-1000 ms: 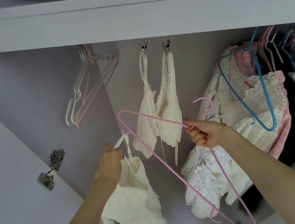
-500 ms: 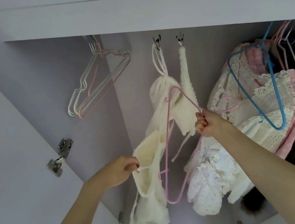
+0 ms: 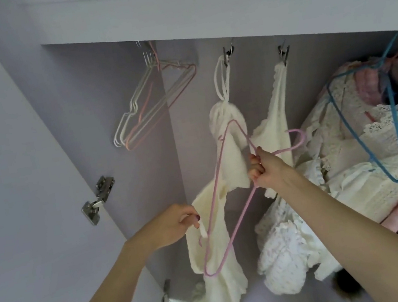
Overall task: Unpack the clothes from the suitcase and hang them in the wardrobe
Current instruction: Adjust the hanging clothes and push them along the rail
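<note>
Inside the lilac wardrobe (image 3: 114, 128), empty hangers (image 3: 155, 105) dangle left, lace clothes (image 3: 350, 172) crowd right. Right hand (image 3: 266, 168) fists round the pink hanger (image 3: 227, 199) below its hook; left hand (image 3: 176, 224) pinches the cream top (image 3: 209, 245), threaded on it.

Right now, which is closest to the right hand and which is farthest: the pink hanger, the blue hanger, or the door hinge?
1. Pink hanger: gripped by the right hand near its hook.
2. Blue hanger: to the right, over the lacy clothes.
3. Door hinge: far left, on the wardrobe door.
</note>
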{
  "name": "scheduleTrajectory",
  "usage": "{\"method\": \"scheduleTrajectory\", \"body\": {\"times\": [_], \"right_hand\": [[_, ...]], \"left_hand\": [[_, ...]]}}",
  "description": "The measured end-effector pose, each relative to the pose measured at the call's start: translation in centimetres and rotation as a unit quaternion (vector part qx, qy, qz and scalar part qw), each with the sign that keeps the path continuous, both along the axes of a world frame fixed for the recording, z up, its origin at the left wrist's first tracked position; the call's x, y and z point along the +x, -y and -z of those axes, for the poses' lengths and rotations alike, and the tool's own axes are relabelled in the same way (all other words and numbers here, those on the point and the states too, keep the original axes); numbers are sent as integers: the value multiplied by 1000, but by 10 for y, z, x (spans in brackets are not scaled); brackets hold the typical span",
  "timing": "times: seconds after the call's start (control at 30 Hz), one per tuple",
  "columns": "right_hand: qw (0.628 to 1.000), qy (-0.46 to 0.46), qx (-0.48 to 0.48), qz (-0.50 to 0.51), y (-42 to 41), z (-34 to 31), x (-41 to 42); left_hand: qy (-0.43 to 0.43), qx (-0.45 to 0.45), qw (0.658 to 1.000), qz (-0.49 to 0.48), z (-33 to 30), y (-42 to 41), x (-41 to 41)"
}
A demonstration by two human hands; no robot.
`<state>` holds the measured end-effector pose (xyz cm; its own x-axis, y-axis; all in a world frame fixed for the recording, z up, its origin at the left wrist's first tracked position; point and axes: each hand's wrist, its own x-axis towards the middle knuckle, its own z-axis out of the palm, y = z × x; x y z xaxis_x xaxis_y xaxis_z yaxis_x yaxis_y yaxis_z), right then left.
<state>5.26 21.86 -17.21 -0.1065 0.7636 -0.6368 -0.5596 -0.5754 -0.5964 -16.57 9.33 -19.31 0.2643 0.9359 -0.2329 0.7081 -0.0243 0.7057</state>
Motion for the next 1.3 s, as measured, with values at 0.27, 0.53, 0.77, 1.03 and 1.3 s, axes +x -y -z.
{"method": "scheduleTrajectory", "body": {"times": [0.27,0.53,0.77,1.03,1.3], "right_hand": [[989,-51,77,-120,20,-11,-12],[988,-70,101,-98,33,-14,-1],[939,243,183,-162,45,-17,34],[907,323,195,-186,78,-15,64],[952,236,194,-36,109,-18,97]], "left_hand": [[122,-99,987,-17,-12,-20,23],[168,-168,966,99,-23,-10,84],[178,-109,971,119,-16,-11,104],[141,-106,975,137,-6,-3,123],[97,-91,979,152,-21,-12,141]]}}
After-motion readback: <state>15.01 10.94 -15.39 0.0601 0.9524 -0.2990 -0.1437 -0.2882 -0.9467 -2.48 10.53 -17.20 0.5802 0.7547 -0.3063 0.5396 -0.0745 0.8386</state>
